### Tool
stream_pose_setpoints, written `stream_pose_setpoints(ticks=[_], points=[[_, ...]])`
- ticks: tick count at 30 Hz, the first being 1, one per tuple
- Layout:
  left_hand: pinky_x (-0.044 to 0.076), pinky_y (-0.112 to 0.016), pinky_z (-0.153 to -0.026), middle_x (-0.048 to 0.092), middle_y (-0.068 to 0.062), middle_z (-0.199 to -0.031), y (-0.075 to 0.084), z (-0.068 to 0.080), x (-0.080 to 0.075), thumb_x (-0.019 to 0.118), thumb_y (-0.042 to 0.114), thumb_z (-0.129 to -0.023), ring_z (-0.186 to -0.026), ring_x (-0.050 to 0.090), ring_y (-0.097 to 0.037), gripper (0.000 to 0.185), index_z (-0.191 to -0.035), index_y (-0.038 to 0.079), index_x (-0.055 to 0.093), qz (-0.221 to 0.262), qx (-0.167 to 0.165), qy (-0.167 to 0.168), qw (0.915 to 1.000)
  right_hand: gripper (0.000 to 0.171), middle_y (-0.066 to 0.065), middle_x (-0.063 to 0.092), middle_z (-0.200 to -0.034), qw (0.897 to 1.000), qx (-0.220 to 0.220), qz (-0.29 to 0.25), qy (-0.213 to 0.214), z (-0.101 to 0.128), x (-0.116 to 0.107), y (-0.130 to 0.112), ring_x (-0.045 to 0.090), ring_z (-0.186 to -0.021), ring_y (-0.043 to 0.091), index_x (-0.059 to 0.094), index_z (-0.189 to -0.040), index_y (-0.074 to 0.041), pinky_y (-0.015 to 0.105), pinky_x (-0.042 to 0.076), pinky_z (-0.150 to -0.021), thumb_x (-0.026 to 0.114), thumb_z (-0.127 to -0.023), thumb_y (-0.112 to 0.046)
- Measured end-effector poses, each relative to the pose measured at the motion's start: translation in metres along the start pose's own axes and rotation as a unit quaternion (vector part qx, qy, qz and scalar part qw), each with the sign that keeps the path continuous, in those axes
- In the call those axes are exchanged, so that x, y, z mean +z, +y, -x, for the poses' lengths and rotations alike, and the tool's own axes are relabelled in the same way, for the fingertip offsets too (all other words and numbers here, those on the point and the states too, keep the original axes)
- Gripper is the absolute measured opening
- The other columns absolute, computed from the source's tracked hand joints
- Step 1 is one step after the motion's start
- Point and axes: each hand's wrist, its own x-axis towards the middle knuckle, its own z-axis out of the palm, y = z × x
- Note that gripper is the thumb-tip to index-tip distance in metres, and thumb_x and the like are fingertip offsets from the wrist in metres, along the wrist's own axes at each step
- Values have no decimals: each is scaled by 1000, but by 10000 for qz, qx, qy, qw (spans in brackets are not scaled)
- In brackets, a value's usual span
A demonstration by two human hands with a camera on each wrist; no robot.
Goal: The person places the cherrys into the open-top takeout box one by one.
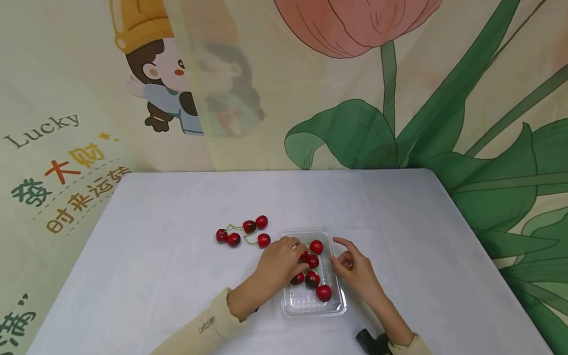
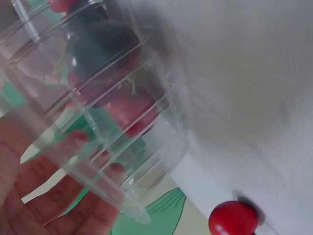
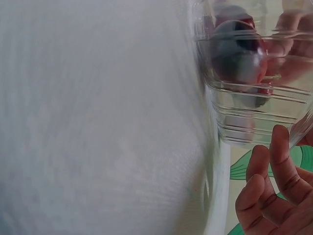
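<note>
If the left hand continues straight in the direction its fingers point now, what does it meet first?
Most likely the cherries inside the clear tray; the left hand reaches over the tray's left wall, fingers seemingly already among them. Exact contact is unclear.

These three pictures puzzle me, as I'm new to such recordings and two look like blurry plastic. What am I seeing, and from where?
No machine here: a person works with two bare hands. The wide picture comes from a camera on their head, looking down at a white table. On it stands a clear plastic tray with several cherries inside, and more loose cherries lie to its left. The left hand reaches into the tray, fingers curled on the cherries there; what it pinches I cannot tell. The right hand rests at the tray's right edge, fingers relaxed. The other two pictures come from wrist cameras, so close that the tray wall fills and blurs them.
</note>
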Motion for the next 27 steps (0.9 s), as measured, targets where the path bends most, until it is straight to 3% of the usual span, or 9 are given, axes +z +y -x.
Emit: stream_pose_setpoints(ticks=[3, 7, 14, 23, 27], points=[[57, -30, -79, 69, -8, -104, -1, 4, -4, 78, 33, -83, -96, 66, -21, 35, -107, 8, 72, 226, -62, 20, 9997, 46, -2, 60, -66, 10000, -22, -18, 35, 0, 1, 0, 50, -59, 7, 55, -129, -1, 20, 47, -56, 70, -86, 0], [57, -33, -80, 71, -9, -103, -6, 11, -14, 80, 31, -81, -96, 67, -22, 34, -105, 7, 73, 398, -177, 288, 9986, 46, -2, 60, -66, 9999, -80, -20, 59, 0, 2, 1, 50, -59, 6, 55, -129, -1, 20, 48, -56, 70, -86, 0], [57, -36, -81, 72, -6, -99, -25, 19, -30, 82, 29, -79, -93, 68, -22, 32, -102, 9, 74, 242, -334, 731, 9965, 46, -2, 60, -66, 10000, -6, 60, 48, 0, 0, 0, 51, -59, 7, 54, -130, -2, 20, 48, -56, 69, -86, 0], [56, -43, -79, 71, -10, -104, -61, 36, -39, 84, 27, -76, -95, 67, -28, 42, -110, 6, 70, 246, -1014, 794, 9914, 46, -1, 60, -67, 9999, 65, 100, 11, 0, 1, -1, 50, -60, 8, 54, -130, -3, 20, 47, -56, 69, -87, -1], [56, -43, -72, 70, -12, -105, -80, 47, -40, 86, 24, -74, -90, 67, -30, 46, -113, 5, 69, 123, -1364, 823, 9871, 46, -1, 60, -66, 9999, 36, 111, 31, 0, 1, -1, 50, -60, 7, 54, -130, -2, 20, 47, -56, 69, -87, 0]])
